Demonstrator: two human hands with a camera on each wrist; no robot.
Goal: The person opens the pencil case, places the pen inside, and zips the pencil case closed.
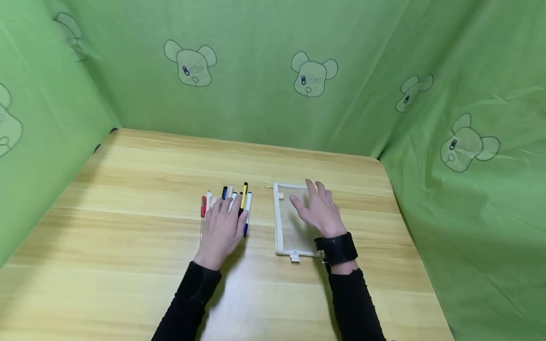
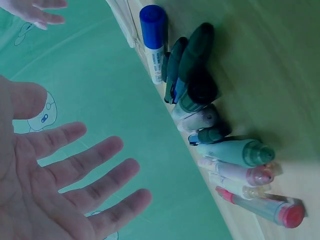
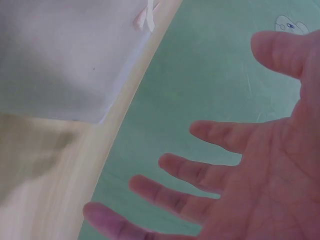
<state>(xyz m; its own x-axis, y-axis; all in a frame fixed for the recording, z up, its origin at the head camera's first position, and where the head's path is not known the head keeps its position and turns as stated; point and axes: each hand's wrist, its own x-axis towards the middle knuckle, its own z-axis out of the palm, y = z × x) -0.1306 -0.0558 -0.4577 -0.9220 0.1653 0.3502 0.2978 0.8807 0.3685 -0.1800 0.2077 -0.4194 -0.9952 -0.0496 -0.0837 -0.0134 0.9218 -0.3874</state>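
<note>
Several pens and markers lie side by side on the table, left of the middle. Among them are a red-capped pen point(image 2: 265, 206), a blue-capped white marker point(image 2: 152, 42) and a yellow-and-black pen point(image 1: 244, 195). Over this row hovers my left hand point(image 1: 222, 228), its fingers extended and a gap between palm and pens in the left wrist view. A translucent zip pouch point(image 1: 294, 232) with white edging lies flat to the right of the pens. My right hand point(image 1: 321, 212) is held above the pouch with fingers spread and nothing in it.
The wooden table point(image 1: 128, 237) has its back edge against a green curtain point(image 1: 256, 109) printed with bear heads, which also hangs along the left and right sides. A small ring point(image 1: 268, 185) sits at the pouch's upper left corner.
</note>
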